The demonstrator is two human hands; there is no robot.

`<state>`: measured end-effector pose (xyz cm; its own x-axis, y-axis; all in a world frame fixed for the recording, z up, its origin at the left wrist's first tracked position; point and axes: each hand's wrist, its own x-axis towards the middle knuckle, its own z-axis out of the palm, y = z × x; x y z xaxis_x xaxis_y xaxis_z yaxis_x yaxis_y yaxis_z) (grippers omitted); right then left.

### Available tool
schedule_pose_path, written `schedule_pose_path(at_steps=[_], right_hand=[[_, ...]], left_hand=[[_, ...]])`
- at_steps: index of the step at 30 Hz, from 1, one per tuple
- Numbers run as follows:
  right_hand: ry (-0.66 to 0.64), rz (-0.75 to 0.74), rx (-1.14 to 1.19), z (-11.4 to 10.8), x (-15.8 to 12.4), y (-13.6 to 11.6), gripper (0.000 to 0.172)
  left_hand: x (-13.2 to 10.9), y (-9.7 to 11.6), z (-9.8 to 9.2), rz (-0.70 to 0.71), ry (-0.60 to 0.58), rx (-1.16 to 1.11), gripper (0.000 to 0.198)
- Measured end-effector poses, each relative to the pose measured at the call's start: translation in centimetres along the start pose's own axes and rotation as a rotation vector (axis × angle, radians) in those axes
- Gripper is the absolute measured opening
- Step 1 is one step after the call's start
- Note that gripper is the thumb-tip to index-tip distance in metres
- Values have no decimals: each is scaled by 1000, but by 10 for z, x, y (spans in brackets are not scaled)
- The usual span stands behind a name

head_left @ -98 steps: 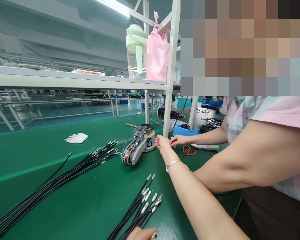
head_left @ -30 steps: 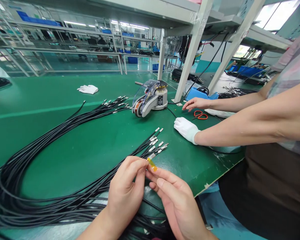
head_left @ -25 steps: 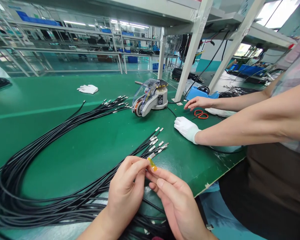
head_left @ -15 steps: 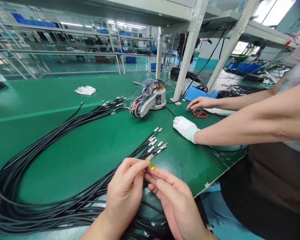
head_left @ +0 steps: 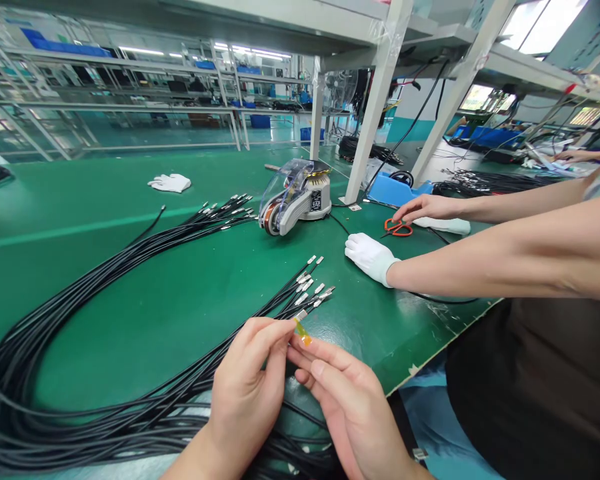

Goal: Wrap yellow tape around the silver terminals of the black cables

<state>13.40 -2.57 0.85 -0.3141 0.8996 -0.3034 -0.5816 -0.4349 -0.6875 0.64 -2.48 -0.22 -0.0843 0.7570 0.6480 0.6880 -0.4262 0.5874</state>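
Note:
My left hand and my right hand meet low in the middle of the view, fingertips together around a small piece of yellow tape at the metal end of a black cable. Just beyond my fingers lies a fan of black cables with silver terminals on the green table. The cables loop round to the left into a thick bundle. A second group of cable ends lies farther back.
A tape dispenser stands mid-table by a white shelf post. A co-worker at the right rests a white-gloved hand on the table; their bare hand is beside orange scissors. A white glove lies far left.
My hands have stayed together on the taped cable end, barely shifting. The co-worker's bare hand has moved right to the scissors. 3.3 s ago my right hand reached out to the dispenser.

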Motion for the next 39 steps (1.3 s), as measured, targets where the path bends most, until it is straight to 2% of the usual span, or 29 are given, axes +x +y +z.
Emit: schedule_pose_path(at_steps=[14, 23, 26, 29, 34, 39], right_hand=[[20, 1, 2, -2, -1, 1, 27], [-26, -39, -93, -11, 0, 8, 33], [-26, -17, -122, -16, -4, 7, 38], [4, 12, -137, -21, -5, 3, 42], [73, -152, -323, -19, 7, -12, 38], [-2, -102, -443, -7, 17, -13, 34]], left_hand=[[-1, 0, -2, 3, -41, 54, 31], [2, -1, -2, 20, -34, 167, 20], [5, 1, -3, 18, -51, 183, 12], [6, 2, -4, 40, -44, 187, 13], [3, 1, -3, 99, -32, 227, 18], [1, -3, -2, 131, -46, 246, 21]])
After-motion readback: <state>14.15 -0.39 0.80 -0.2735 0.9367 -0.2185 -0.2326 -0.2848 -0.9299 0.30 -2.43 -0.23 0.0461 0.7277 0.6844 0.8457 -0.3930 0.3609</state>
